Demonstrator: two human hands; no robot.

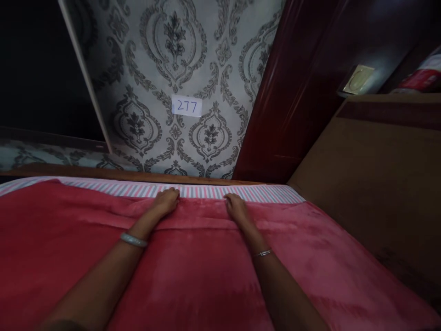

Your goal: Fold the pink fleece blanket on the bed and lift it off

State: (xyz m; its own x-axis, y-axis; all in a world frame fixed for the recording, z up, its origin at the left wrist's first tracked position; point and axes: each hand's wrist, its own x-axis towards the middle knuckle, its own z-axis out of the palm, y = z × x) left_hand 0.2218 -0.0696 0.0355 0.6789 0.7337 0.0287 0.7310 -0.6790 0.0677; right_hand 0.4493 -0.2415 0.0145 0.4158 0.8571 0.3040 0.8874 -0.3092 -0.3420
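A red plush blanket (203, 271) lies spread over a bed, with shallow folds running across near its far edge. At that edge, left of the middle, my left hand (167, 201) has its fingers curled down and closed on the blanket. My right hand (236, 207) grips the same edge farther right, its fingers bent over the fabric. Beyond both hands shows a strip of sheet (203, 191) with pink, grey and white stripes. The blanket parts under my fingers are hidden.
Patterned grey wallpaper (175, 59) with a paper label (186, 106) reading 277 rises behind the bed. A dark screen (41, 69) stands at the left. On the right are a dark red wooden post (265, 115), a brown panel (379, 170) and a wall switch (359, 79).
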